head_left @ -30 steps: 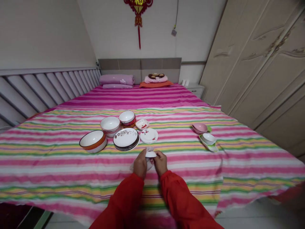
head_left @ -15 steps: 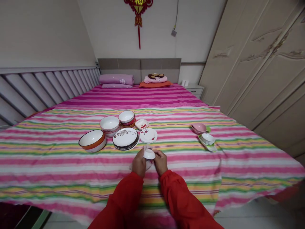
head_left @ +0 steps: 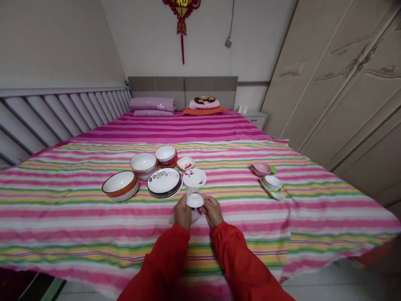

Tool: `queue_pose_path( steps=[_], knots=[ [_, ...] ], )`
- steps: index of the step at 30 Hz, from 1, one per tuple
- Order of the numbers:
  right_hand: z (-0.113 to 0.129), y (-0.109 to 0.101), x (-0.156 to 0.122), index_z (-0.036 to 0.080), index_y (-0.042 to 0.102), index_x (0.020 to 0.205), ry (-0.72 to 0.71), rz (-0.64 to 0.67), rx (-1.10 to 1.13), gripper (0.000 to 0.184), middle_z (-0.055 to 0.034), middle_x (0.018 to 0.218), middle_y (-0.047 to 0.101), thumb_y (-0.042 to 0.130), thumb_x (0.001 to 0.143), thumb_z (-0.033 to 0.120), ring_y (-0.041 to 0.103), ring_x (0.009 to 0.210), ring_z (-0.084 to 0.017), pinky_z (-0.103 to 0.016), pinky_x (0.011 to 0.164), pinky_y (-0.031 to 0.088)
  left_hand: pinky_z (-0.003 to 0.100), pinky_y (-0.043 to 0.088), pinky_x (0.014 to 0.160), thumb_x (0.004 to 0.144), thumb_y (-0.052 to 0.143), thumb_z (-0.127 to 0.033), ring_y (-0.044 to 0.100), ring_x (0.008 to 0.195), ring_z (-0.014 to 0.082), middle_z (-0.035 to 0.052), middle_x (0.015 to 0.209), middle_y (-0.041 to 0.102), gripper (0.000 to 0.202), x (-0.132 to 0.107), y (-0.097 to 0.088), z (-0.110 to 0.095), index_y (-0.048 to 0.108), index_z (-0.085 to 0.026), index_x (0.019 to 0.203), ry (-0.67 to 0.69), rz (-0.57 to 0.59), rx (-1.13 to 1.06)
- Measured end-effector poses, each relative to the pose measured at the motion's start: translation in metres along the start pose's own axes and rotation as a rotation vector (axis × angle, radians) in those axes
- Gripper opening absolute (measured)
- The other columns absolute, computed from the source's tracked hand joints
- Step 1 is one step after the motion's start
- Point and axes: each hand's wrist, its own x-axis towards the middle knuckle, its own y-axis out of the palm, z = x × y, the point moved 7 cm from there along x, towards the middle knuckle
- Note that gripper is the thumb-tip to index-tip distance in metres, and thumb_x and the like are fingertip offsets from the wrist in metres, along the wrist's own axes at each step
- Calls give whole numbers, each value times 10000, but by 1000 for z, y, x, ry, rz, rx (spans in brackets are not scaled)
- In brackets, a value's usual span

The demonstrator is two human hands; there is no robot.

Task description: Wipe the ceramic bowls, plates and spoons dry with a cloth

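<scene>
A small white bowl (head_left: pixel 194 201) is held above the bed between my two hands, its underside seemingly turned up. My left hand (head_left: pixel 182 213) is closed on a thin pale cloth (head_left: pixel 192 191) that lies against the bowl; part of the cloth hangs below. On the other side, the fingers of my right hand (head_left: pixel 213 211) pinch the bowl's rim. Just beyond my hands are a stack of dark-rimmed plates (head_left: pixel 164 180) with a floral pattern and smaller white plates (head_left: pixel 194 178) with red flowers. My fingertips partly hide the bowl's edge.
A large orange-banded bowl (head_left: pixel 120 185), stacked white bowls (head_left: pixel 143 162), red-sided bowls (head_left: pixel 166 154) and a squarish dish (head_left: pixel 186 163) stand left and behind. To the right are pink bowls (head_left: pixel 261 168) and small white bowls (head_left: pixel 272 182) on green dishes. A striped sheet (head_left: pixel 238 251) covers the bed.
The small bowl has tilted slightly and shifted a little left in my hands. My right hand has turned a little, its fingers still at the rim. The other dishes stay put.
</scene>
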Motion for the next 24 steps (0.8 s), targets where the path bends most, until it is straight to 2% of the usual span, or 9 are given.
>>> queue_pose_path(
  steps=[2, 5, 11, 14, 16, 17, 20, 22, 24],
  knots=[
    [-2, 2, 0, 139, 631, 668, 48, 42, 16, 198, 9, 439, 584, 723, 623, 308, 474, 339, -95, -191, 324, 313, 308, 450, 807, 685, 443, -119, 605, 920, 214, 46, 956, 698, 443, 2, -7, -5, 649, -169, 1074, 57, -71, 73],
    [-2, 4, 0, 129, 621, 610, 80, 112, 28, 289, -7, 413, 561, 685, 680, 402, 445, 319, -93, -196, 307, 265, 328, 442, 861, 675, 418, -77, 601, 975, 221, 56, 1016, 688, 502, 1, -3, -6, 623, -163, 1125, 109, -26, 116],
    [1, 2, -1, 125, 647, 647, 70, 160, 72, 186, 57, 399, 473, 765, 599, 260, 313, 336, -33, -177, 340, 180, 355, 383, 992, 672, 427, -56, 541, 1120, 210, 48, 1192, 620, 571, -6, 8, 3, 552, -159, 1220, 174, 169, 65],
    [2, 1, -1, 128, 663, 692, 70, 125, 81, 189, 55, 448, 491, 772, 580, 235, 313, 366, -26, -172, 358, 186, 398, 351, 1032, 731, 417, -97, 509, 1168, 215, 62, 1250, 579, 535, -11, 0, 13, 521, -167, 1251, 174, 139, 72],
    [3, 2, -1, 128, 671, 710, 63, 117, 50, 196, 54, 462, 491, 769, 575, 231, 316, 380, -26, -171, 367, 192, 413, 344, 1041, 778, 398, -131, 472, 1209, 213, 76, 1299, 536, 518, -17, -3, 16, 476, -173, 1288, 233, 104, 102],
    [3, 3, -1, 128, 676, 716, 61, 121, 29, 198, 55, 461, 486, 765, 574, 234, 313, 382, -28, -173, 370, 195, 418, 331, 1051, 797, 386, -144, 446, 1234, 210, 79, 1320, 516, 508, -21, 0, 15, 461, -177, 1298, 299, 130, 125],
    [1, 4, -1, 141, 688, 725, 66, 116, -1, 198, 49, 475, 508, 747, 563, 237, 322, 388, -36, -179, 382, 219, 455, 269, 1084, 813, 357, -136, 387, 1281, 213, 94, 1332, 502, 476, -35, 22, 9, 488, -170, 1270, 516, 309, 255],
    [-1, 3, -1, 152, 690, 726, 68, 108, 2, 191, 43, 501, 535, 731, 555, 225, 337, 397, -40, -180, 396, 238, 490, 240, 1089, 799, 344, -103, 359, 1298, 223, 104, 1331, 500, 480, -36, 36, 5, 509, -159, 1246, 585, 384, 357],
    [-3, 3, -1, 152, 686, 709, 69, 129, -10, 172, 46, 502, 535, 716, 546, 198, 349, 408, -44, -181, 407, 248, 502, 234, 1089, 785, 340, -79, 317, 1321, 225, 107, 1343, 486, 498, -31, 44, -1, 501, -150, 1251, 602, 409, 406]
  ],
)
